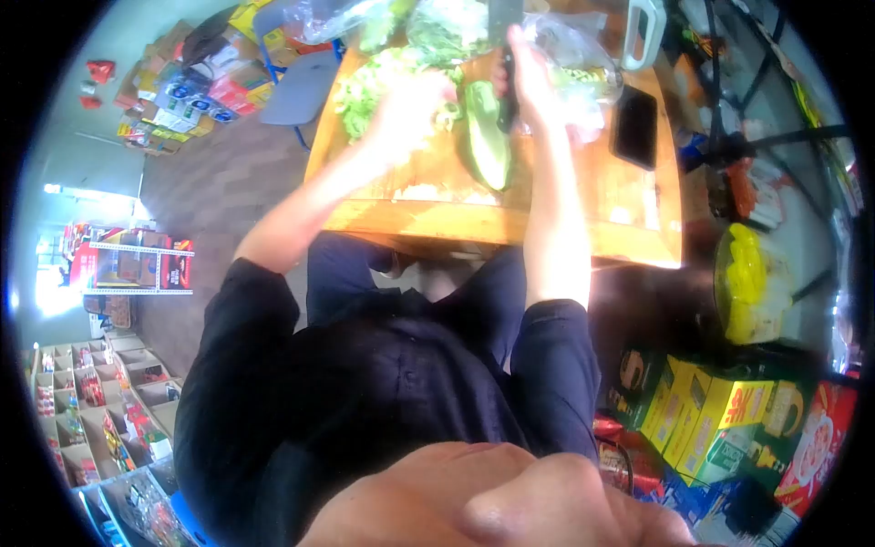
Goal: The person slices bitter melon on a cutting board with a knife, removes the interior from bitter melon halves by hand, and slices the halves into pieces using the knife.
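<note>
My right hand [530, 80] is wrapped round a dark upright object that looks like a knife [506, 25], to the right of a long green gourd or squash [489, 137]. The gourd lies lengthwise on the wooden table [437, 221]. To its left, my left hand [415, 102] rests at the chopped light green leaves [357, 102]; glare washes out its fingers. More greens [447, 35] in clear plastic lie at the back. A clear bag or bowl [588, 82] is just right of my right hand.
A black phone [636, 128] lies on the table's right side, below a pale green-white handled object [643, 35]. A folding chair [299, 89] stands at the left. Boxes [196, 87] are piled behind it. A yellow bag [746, 283] sits at the right, above yellow-green cartons [697, 415].
</note>
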`<state>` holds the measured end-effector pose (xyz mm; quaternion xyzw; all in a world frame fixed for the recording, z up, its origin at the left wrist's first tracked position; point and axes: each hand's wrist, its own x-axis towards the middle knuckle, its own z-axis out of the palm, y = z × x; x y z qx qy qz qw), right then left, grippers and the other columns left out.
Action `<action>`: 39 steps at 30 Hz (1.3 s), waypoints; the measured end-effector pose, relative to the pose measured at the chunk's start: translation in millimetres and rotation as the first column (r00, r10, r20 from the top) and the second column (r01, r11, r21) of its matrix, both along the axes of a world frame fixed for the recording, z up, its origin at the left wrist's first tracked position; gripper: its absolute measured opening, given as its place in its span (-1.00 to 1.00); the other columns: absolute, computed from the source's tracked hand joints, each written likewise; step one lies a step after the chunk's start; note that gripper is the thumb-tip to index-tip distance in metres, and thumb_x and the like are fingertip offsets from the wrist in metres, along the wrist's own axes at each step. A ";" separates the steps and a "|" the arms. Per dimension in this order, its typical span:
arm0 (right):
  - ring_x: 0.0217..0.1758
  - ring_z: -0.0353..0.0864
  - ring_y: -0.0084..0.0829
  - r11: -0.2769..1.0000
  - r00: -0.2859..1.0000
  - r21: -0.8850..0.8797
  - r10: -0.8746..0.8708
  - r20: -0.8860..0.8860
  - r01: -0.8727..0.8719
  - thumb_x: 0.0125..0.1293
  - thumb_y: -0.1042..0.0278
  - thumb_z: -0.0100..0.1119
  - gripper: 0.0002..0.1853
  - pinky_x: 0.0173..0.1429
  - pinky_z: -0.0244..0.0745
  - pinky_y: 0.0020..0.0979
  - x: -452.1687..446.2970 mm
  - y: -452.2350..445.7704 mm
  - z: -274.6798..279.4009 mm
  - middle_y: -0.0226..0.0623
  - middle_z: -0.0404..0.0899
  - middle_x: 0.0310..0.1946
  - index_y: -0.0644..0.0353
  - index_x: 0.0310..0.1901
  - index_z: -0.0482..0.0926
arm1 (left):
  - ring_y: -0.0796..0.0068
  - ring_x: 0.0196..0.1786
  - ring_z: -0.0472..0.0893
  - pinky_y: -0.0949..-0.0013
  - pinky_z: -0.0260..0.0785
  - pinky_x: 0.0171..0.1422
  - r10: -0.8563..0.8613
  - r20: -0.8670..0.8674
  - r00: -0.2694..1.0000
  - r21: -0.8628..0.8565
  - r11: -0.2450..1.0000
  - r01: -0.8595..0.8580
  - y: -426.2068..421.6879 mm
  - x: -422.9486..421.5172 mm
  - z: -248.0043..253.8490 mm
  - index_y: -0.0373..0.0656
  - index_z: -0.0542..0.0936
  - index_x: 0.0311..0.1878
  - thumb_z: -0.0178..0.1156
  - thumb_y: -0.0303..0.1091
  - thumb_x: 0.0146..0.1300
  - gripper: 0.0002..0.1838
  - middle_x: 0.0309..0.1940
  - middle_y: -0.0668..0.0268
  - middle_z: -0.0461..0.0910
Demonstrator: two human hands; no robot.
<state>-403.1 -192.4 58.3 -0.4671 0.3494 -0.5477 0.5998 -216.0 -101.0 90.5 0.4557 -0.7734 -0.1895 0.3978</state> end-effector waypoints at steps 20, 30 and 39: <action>-0.77 0.08 -0.65 0.938 0.949 0.284 0.110 0.294 -0.197 0.45 -0.43 -0.22 -0.34 -0.70 -0.03 -0.55 -4.7 82.5 -28.2 -0.58 0.17 -0.71 0.13 -0.36 0.38 | 0.38 -0.12 0.61 0.39 0.43 0.07 -0.300 -0.143 0.943 -0.854 0.519 0.036 149.5 223.9 219.4 -0.39 0.56 0.03 -0.03 -0.46 0.41 -0.73 -0.13 0.16 0.63; -0.81 0.06 -0.68 0.930 0.839 0.187 0.184 0.512 -0.318 0.46 -0.39 -0.17 -0.37 -0.76 0.05 -0.61 -6.1 143.4 -58.0 -0.61 0.12 -0.76 0.14 -0.35 0.40 | 0.37 -0.07 0.60 0.37 0.42 0.12 -0.324 -0.219 0.920 -0.869 0.494 -0.033 159.5 282.6 200.4 -0.40 0.55 0.03 -0.02 -0.46 0.40 -0.73 -0.10 0.14 0.62; -0.81 0.05 -0.71 0.917 0.810 0.205 0.178 0.559 -0.342 0.46 -0.35 -0.11 -0.40 -0.76 0.04 -0.62 -11.2 139.0 -72.1 -0.64 0.08 -0.76 0.13 -0.35 0.38 | 0.36 -0.03 0.59 0.35 0.41 0.17 -0.336 -0.249 0.909 -0.881 0.468 -0.068 175.1 299.5 192.5 -0.40 0.55 0.04 -0.02 -0.46 0.38 -0.72 -0.06 0.13 0.62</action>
